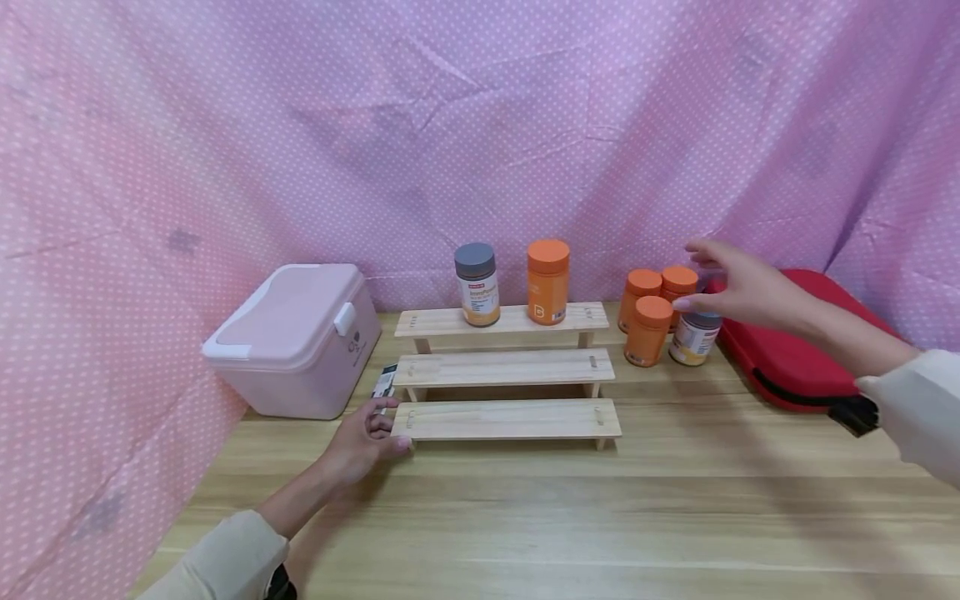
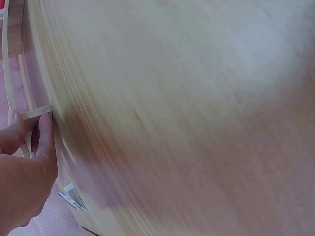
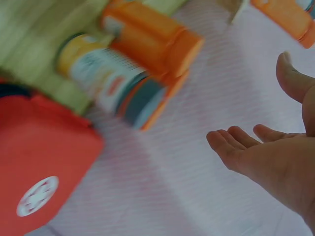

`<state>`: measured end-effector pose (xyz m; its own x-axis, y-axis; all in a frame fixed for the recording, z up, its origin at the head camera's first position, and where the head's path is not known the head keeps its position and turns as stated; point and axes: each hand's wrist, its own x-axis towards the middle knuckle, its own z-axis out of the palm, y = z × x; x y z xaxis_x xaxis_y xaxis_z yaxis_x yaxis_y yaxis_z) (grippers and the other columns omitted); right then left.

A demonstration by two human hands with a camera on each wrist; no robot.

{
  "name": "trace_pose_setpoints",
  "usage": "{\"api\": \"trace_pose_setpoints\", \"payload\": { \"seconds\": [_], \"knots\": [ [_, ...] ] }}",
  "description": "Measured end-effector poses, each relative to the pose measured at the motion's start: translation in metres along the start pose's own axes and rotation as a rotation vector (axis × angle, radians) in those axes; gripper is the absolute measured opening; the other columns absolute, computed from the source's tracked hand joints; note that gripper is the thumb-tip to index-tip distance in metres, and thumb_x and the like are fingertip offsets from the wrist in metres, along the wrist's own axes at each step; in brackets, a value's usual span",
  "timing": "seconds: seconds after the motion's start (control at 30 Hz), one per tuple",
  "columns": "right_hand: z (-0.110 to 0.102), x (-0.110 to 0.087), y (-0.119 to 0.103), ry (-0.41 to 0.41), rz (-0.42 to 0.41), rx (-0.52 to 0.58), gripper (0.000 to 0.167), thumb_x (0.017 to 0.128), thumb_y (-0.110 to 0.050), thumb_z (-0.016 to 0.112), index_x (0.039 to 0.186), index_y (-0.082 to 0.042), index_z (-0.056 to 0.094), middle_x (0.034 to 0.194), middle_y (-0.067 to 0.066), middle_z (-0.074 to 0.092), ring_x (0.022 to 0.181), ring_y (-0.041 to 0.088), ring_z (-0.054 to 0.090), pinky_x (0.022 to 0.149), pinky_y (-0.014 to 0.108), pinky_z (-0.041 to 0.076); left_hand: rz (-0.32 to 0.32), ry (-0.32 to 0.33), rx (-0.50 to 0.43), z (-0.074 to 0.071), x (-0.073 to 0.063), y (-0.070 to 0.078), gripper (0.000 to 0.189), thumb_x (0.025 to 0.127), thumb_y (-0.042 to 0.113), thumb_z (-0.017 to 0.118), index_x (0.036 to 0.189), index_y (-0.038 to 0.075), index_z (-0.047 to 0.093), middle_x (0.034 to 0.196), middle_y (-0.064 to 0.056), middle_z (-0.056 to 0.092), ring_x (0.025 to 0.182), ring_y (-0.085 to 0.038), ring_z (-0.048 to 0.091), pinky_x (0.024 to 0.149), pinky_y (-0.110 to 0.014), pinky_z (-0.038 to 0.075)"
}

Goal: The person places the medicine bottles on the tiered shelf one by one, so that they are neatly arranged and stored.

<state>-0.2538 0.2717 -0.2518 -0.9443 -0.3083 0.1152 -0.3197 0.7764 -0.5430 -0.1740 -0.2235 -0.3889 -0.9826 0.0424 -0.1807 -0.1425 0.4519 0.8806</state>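
Observation:
My left hand (image 1: 358,446) pinches the left end of the lowest step of a three-step wooden rack (image 1: 510,419). In the left wrist view, thumb and fingers close round the rack's end piece (image 2: 37,113). A grey-lidded jar (image 1: 477,293) and an orange bottle (image 1: 548,287) stand upright on the top step. My right hand (image 1: 753,287), fingers spread and holding nothing, hovers over a second grey-lidded jar (image 1: 693,342) on the table. Beside that jar stand three orange bottles (image 1: 647,337); the right wrist view shows the hand (image 3: 270,152) apart from them.
At the left stands a pink lidded box (image 1: 300,350), with a small printed packet (image 1: 384,382) between it and the rack. A red zip case (image 3: 54,152) with a white cross emblem lies at the right. Pink dotted cloth (image 1: 480,125) hangs behind the wooden table (image 1: 510,525).

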Motion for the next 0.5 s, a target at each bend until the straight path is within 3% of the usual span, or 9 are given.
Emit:
{"api": "trace_pose_setpoints", "payload": {
  "seconds": [0.27, 0.5],
  "knots": [
    [0.006, -0.015, 0.048, 0.031, 0.066, -0.069, 0.092, 0.083, -0.037, 0.075, 0.146, 0.006, 0.023, 0.14, 0.034, 0.032, 0.125, 0.053, 0.033, 0.097, 0.066, 0.03, 0.004, 0.005, 0.007, 0.0, 0.0, -0.001, 0.065, 0.081, -0.001, 0.074, 0.137, 0.002, 0.041, 0.099, -0.012, 0.066, 0.089, -0.02, 0.063, 0.075, -0.027, 0.052],
    [0.016, -0.018, 0.07, 0.034, 0.091, -0.049, 0.093, 0.085, -0.039, 0.073, 0.15, 0.002, 0.02, 0.139, 0.037, 0.034, 0.124, 0.055, 0.035, 0.096, 0.066, 0.032, 0.01, 0.012, 0.003, 0.002, 0.0, 0.0, 0.063, 0.081, -0.004, 0.072, 0.136, 0.001, 0.042, 0.1, -0.013, 0.067, 0.089, -0.021, 0.065, 0.073, -0.025, 0.053]
  ]
}}
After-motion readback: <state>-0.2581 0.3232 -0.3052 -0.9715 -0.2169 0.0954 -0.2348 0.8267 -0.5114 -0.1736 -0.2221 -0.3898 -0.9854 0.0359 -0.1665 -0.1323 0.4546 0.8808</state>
